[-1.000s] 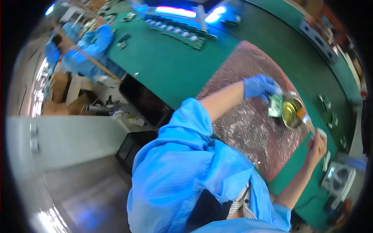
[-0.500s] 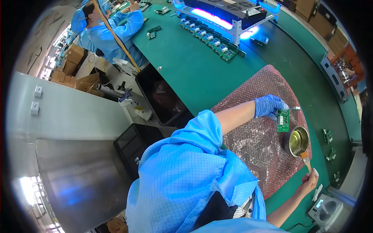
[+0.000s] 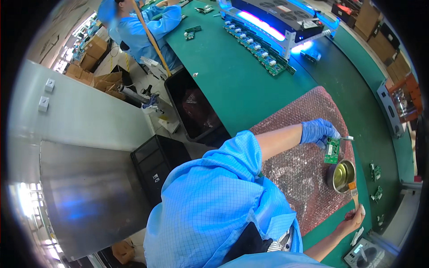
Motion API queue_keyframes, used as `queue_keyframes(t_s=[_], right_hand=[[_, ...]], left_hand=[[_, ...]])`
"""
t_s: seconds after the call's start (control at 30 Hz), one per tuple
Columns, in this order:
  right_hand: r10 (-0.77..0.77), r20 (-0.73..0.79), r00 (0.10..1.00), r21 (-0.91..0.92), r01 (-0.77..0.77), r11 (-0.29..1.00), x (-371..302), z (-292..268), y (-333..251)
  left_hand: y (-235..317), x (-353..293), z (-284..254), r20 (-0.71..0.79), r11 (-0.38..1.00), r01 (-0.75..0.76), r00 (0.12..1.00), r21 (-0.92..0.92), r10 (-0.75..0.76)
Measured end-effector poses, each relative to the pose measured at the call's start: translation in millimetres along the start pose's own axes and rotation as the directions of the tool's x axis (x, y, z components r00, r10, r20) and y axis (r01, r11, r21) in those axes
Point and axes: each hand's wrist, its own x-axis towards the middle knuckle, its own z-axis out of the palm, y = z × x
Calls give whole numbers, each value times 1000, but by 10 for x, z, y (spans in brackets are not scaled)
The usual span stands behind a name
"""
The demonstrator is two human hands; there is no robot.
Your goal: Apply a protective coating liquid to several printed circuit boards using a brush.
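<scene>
A blue glove covers my left hand, whose fingers are closed on a small green circuit board at its upper edge. A white connector sticks out beside the fingertips. Just below the board stands a metal cup with clear yellowish liquid in it. Fingers of my right hand, mostly bare with white at a fingertip, grip the wooden handle of a flat brush. The brush's orange-brown head is at the cup's right rim; I cannot tell whether it touches.
Pink bubble wrap lies under the cup on the green bench. Several circuit boards sit at the right. A black lamp unit glows over a board row. Near me are a grey device and black bin. A co-worker sits far left.
The whole view has shifted, so the bench appears lower. The brush head has moved slightly farther up along the cup's right rim. Both hands keep their holds.
</scene>
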Motion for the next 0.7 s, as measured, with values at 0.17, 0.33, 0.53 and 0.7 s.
queue_keyframes(t_s=[0.17, 0.33, 0.53, 0.7], right_hand=[[25, -52, 998, -3, -25, 1000, -10, 92, 24], [38, -97, 995, 88, -30, 996, -2, 194, 119], [16, -129, 992, 37, -12, 999, -101, 293, 23], [19, -185, 983, 60, -8, 998, -150, 341, -38]], left_hand=[[63, -149, -44, -6, 993, -87, 996, -82, 87], [117, -296, -71, -108, 989, -147, 984, -35, 142], [97, -341, -94, -107, 986, -162, 981, 25, 164], [74, -342, -89, -114, 989, -150, 982, 8, 150]])
